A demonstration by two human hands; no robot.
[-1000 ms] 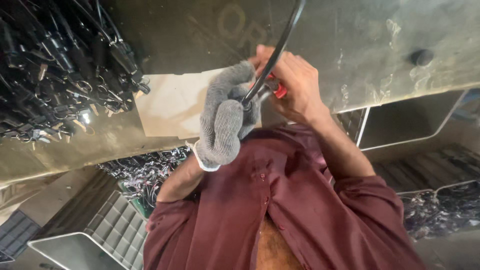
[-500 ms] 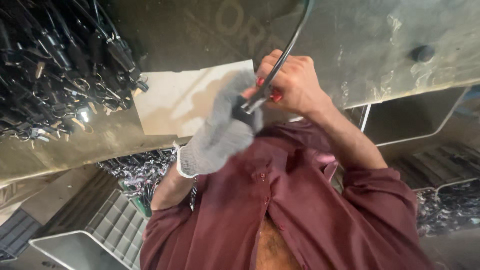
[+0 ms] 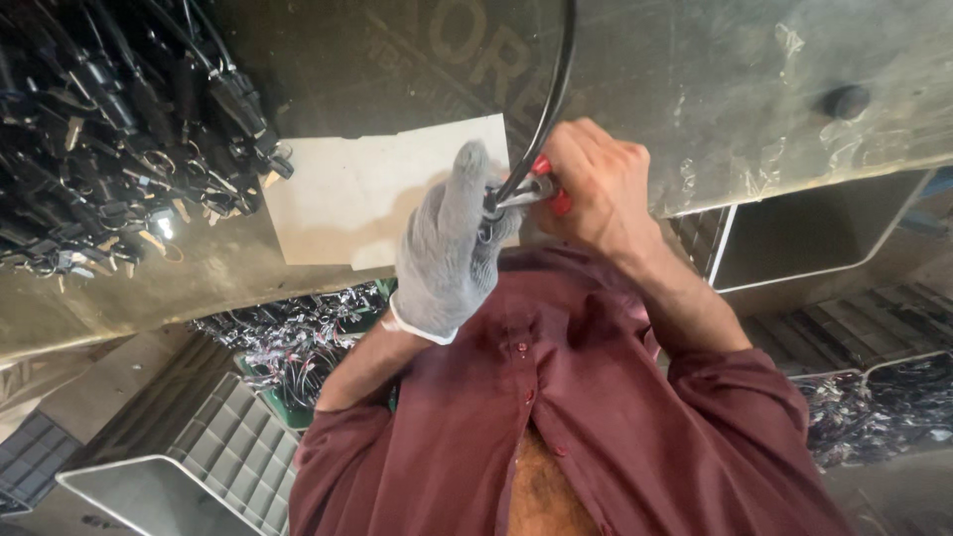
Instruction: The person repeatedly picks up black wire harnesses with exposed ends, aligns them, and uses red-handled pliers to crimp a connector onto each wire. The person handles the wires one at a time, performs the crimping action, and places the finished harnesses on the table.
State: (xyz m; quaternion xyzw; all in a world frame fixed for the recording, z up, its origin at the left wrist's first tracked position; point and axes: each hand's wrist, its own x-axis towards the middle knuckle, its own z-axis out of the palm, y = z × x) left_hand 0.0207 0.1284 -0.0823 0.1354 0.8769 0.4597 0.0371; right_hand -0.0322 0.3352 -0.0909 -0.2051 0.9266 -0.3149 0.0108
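Observation:
My left hand (image 3: 444, 253) wears a grey knit glove and pinches the lower end of a black cable (image 3: 556, 89), which runs up out of the top of the view. My bare right hand (image 3: 599, 189) is closed around red-handled pliers (image 3: 541, 184), whose metal jaws sit on the cable's end right beside the gloved fingers. Both hands meet over the edge of a worn metal tabletop (image 3: 695, 89), just above my maroon shirt. A pale cardboard sheet (image 3: 347, 199) lies on the table behind the gloved hand.
A heap of black cables with connectors (image 3: 109, 139) fills the table's left side. A dark round knob (image 3: 846, 99) sits on the table at right. Below are grey plastic crates (image 3: 189, 447), a bin of wires (image 3: 288, 337) and metal trays (image 3: 804, 238).
My gloved left hand dipped down and left, blurred, then came back up to the cable's end. My right hand stayed on the pliers with little movement.

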